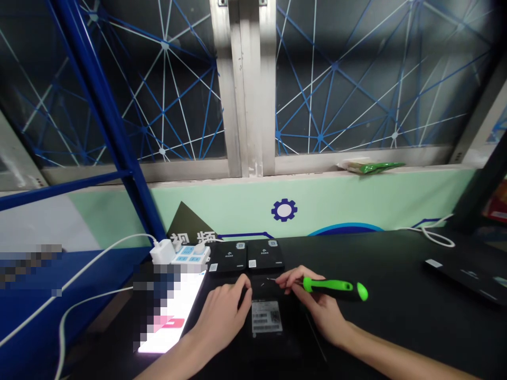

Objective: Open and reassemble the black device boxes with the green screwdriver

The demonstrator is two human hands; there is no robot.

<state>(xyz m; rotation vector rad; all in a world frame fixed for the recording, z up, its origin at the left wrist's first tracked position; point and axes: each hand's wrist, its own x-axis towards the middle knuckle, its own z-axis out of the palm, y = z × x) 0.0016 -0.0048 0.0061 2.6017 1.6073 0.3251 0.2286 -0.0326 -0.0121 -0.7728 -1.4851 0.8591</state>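
I observe the right hand (320,306) with its grip clamped on a green screwdriver (330,286), tip near the far end of the labelled black box (273,340) at lower centre of the frame. The left hand (224,306) curls at its left side; whether that grip holds anything, I cannot tell. Work appears underway; the casing seems whole, fastener status unclear.

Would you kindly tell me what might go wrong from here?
The screwdriver in the right hand points toward the left hand, so a slip might jab it. The left forearm lies close to the lit screen and could nudge it.
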